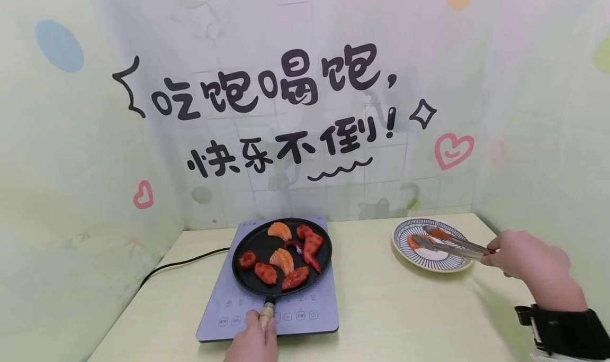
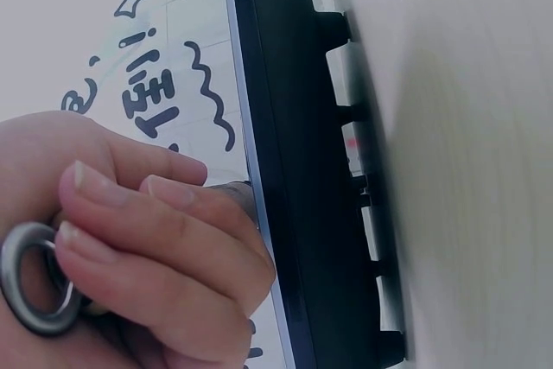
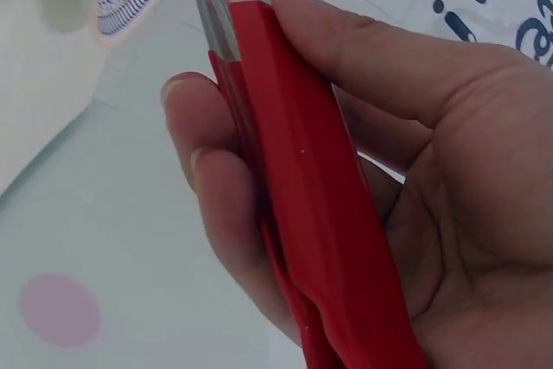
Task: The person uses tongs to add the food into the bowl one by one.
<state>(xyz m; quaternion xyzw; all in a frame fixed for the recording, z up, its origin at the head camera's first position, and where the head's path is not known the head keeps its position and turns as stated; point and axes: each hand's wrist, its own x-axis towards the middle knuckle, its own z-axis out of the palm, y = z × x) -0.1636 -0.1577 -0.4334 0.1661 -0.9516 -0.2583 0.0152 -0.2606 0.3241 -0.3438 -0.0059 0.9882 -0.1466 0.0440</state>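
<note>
My left hand (image 1: pixel 252 338) grips the wooden handle (image 1: pixel 267 317) of a round black frying pan (image 1: pixel 257 240). In the pan lie a red chicken wing (image 1: pixel 312 241), orange salmon-like slices (image 1: pixel 279 230), a tomato half (image 1: pixel 248 260), a purple onion piece (image 1: pixel 294 244) and glossy reddish pieces (image 1: pixel 295 278). At the right, my right hand (image 1: pixel 529 259) holds metal tongs (image 1: pixel 452 249), fingers and thumb round their red handles (image 3: pixel 307 162). The tong tips are apart over a patterned plate (image 1: pixel 433 267), close to orange food pieces (image 1: pixel 439 233) on it.
Beneath the pan is a lilac induction cooker (image 1: pixel 214 304), its black cord (image 1: pixel 181 264) running left. Everything stands on a pale wooden table (image 1: pixel 376 309). A printed backdrop (image 1: pixel 310 203) closes off the back and both sides.
</note>
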